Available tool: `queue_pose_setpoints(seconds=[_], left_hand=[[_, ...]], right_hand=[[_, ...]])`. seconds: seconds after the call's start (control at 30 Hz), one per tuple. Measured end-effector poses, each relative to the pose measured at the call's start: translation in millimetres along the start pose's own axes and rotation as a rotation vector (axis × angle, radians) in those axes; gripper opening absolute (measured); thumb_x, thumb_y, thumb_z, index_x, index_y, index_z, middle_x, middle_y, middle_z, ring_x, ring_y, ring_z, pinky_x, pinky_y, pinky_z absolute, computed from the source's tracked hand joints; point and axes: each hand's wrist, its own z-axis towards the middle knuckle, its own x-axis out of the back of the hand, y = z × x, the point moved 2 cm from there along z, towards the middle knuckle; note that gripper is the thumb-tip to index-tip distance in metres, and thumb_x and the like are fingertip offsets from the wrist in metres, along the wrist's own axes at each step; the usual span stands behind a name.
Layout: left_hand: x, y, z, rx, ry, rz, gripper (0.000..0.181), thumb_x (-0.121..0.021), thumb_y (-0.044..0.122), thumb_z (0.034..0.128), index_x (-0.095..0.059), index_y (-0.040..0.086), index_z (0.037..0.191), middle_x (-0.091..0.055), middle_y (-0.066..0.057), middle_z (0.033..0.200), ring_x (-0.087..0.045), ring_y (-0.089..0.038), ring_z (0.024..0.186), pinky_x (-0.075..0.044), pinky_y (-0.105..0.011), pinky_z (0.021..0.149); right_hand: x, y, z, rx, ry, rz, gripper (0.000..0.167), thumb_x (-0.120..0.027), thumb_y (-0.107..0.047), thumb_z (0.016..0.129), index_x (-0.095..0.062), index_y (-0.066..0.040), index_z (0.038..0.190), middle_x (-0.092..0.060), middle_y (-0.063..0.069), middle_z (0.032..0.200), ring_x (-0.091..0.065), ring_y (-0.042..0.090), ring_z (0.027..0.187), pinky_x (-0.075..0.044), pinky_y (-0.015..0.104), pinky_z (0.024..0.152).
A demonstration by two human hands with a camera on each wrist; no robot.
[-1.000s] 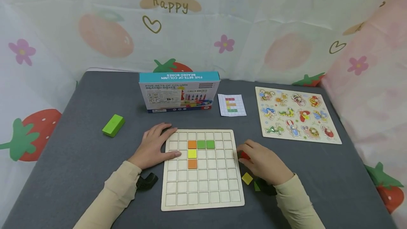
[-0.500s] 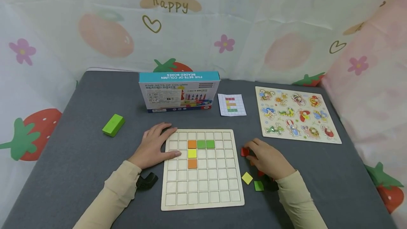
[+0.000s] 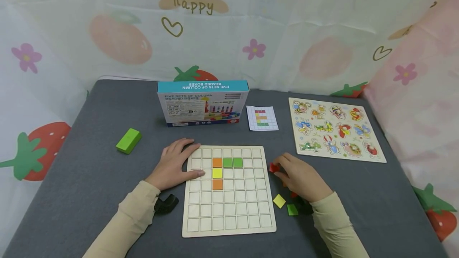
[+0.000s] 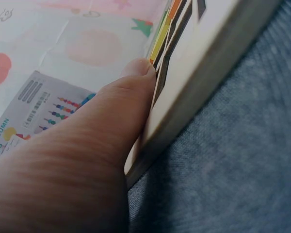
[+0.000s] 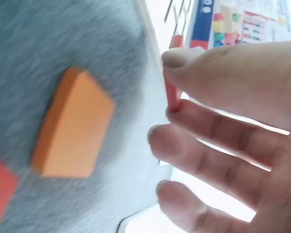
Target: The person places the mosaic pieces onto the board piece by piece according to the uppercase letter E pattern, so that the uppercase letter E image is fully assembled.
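One hand, the right point(image 3: 303, 178), pinches a red square tile point(image 3: 273, 167) just beside the right edge of the wooden grid board point(image 3: 247, 210); the left hand point(image 3: 173, 166), thumb and fingers apart, rests at its left edge. Picking up seems in hand; next likely calls for squaring the tile over a cell, checked against the pattern card point(image 3: 262, 118) beyond.
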Motion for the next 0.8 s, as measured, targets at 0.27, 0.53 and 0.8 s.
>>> queue_pose_setpoints(seconds=[0.27, 0.53, 0.8], left_hand=[[-0.3, -0.9, -0.7, -0.001, 0.001, -0.011, 0.087, -0.063, 0.067, 0.0784, -0.040, 0.019, 0.147, -0.032, -0.010, 0.152, -0.020, -0.032, 0.143, -0.017, -0.056, 0.108], [-0.2, -1.5, -0.3, -0.002, 0.002, -0.007, 0.087, -0.062, 0.069, 0.0784, -0.040, 0.020, 0.147, -0.032, -0.009, 0.151, -0.020, -0.032, 0.142, -0.018, -0.056, 0.108], [-0.1, -0.9, -0.2, -0.006, 0.002, -0.010, 0.087, -0.063, 0.068, 0.0784, -0.040, 0.020, 0.147, -0.032, -0.009, 0.152, -0.020, -0.032, 0.143, -0.017, -0.056, 0.108]], right_hand=[[8.0, -17.5, 13.6, 0.121, 0.050, -0.006, 0.022, -0.078, -0.014, 0.081, -0.065, -0.011, 0.100, -0.061, -0.002, 0.096, -0.056, 0.006, 0.075, -0.051, 0.024, 0.066], [7.8, -38.6, 27.6, 0.215, 0.063, -0.017, 0.020, -0.078, -0.016, 0.081, -0.067, -0.012, 0.098, -0.064, -0.001, 0.096, -0.059, 0.009, 0.075, -0.052, 0.026, 0.067], [-1.1, -63.5, 34.4, 0.351, 0.077, -0.012, 0.015, -0.075, -0.013, 0.083, -0.066, -0.012, 0.094, -0.063, -0.002, 0.091, -0.062, 0.010, 0.078, -0.053, 0.026, 0.070]])
